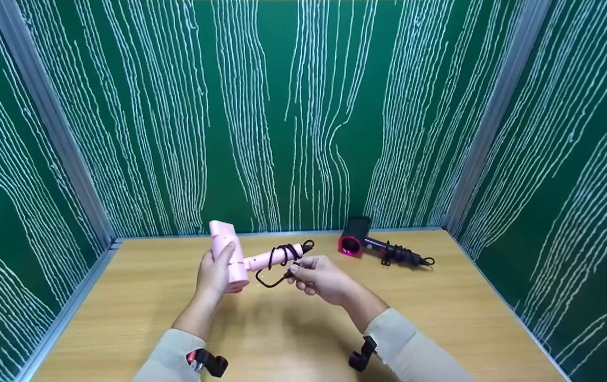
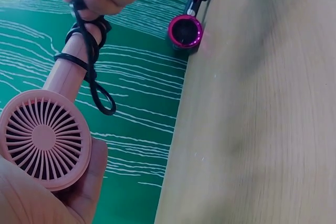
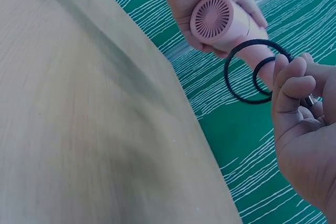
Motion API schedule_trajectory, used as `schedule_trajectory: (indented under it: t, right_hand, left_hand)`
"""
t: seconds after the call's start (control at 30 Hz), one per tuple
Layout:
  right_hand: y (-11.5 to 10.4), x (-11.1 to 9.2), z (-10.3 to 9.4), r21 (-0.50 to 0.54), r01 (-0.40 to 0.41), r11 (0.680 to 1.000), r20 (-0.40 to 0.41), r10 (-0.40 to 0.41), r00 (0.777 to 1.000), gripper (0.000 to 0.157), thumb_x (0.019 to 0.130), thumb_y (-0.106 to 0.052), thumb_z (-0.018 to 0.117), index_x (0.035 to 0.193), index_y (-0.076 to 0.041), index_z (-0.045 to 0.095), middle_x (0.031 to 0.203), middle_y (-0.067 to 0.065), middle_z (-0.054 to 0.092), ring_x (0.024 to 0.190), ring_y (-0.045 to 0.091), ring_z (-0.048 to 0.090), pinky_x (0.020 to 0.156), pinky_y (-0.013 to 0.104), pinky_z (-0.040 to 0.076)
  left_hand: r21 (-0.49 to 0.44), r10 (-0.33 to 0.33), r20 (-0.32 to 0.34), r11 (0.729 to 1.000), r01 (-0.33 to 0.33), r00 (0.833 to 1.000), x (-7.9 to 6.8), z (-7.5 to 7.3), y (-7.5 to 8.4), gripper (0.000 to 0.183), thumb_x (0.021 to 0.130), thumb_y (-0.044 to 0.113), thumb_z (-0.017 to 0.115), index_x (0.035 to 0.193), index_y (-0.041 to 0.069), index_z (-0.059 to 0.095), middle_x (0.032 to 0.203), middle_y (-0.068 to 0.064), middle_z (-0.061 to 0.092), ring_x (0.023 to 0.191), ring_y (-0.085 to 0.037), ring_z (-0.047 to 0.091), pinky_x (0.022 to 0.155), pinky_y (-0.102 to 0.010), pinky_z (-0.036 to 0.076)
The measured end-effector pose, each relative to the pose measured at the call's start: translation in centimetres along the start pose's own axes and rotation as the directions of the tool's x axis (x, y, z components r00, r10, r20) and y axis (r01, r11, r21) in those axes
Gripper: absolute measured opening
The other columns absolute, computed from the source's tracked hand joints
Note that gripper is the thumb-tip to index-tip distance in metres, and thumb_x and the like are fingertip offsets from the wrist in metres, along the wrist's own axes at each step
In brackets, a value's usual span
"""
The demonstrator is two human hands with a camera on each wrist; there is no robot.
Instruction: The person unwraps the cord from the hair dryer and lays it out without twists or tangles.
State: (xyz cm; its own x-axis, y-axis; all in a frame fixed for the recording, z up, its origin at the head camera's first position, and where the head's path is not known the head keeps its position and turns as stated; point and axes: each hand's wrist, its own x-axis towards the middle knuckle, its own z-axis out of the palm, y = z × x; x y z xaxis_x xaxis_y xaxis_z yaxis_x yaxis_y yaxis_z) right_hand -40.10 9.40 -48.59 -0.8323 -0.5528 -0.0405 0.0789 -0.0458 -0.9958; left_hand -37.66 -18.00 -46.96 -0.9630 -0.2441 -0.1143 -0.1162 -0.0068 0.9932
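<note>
My left hand grips a pink hair dryer round its barrel, above the table. The dryer's round slatted back faces the left wrist camera, and its handle points right. A black power cord is wound loosely round the handle, with one loop hanging free. Beside the handle's end, my right hand pinches the cord near its plug end between thumb and fingers. In the right wrist view, the curled fingers partly hide the plug, of which a bit of metal shows.
A black hair dryer with a magenta ring lies at the back right of the wooden table, its cord wrapped round the handle. Green walls with white wavy lines enclose the table at the back and sides.
</note>
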Motion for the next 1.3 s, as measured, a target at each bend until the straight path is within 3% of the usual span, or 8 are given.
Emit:
schedule_trajectory:
  t: [0.3,0.83,1.3]
  right_hand:
    - [1.6,0.7,-1.2,0.01,-0.038,0.999,0.024,0.038,0.999,0.014,0.106,-0.02,0.066,0.102,-0.007,0.07,0.085,-0.001,0.072,0.065,0.005,0.052,0.05,0.015,0.038]
    - [2.3,1.8,-2.1,0.087,-0.088,0.992,-0.043,0.092,0.995,0.013,0.105,-0.021,0.064,0.103,-0.009,0.06,0.078,-0.002,0.063,0.061,0.005,0.053,0.05,0.015,0.039]
    - [2.8,2.3,-2.7,0.061,-0.108,0.992,-0.072,0.112,0.991,0.013,0.107,-0.019,0.058,0.101,-0.008,0.062,0.073,-0.001,0.061,0.058,0.005,0.051,0.05,0.016,0.039]
  left_hand:
    - [0.001,0.024,0.0,1.0,-0.024,1.0,0.1,0.0,-0.1,0.077,0.103,0.06,0.058,0.155,0.007,0.039,0.127,-0.025,0.061,0.097,-0.029,0.07,0.066,-0.043,0.065]
    - [0.007,0.01,0.031,1.0,-0.01,0.999,-0.4,0.2,0.2,0.08,0.101,0.064,0.057,0.154,0.007,0.041,0.128,-0.023,0.063,0.101,-0.028,0.07,0.072,-0.042,0.065]
    - [-0.029,0.003,0.06,1.0,-0.001,0.998,-0.6,0.1,-0.1,0.075,0.103,0.06,0.058,0.15,0.003,0.043,0.12,-0.02,0.065,0.093,-0.024,0.07,0.069,-0.041,0.064]
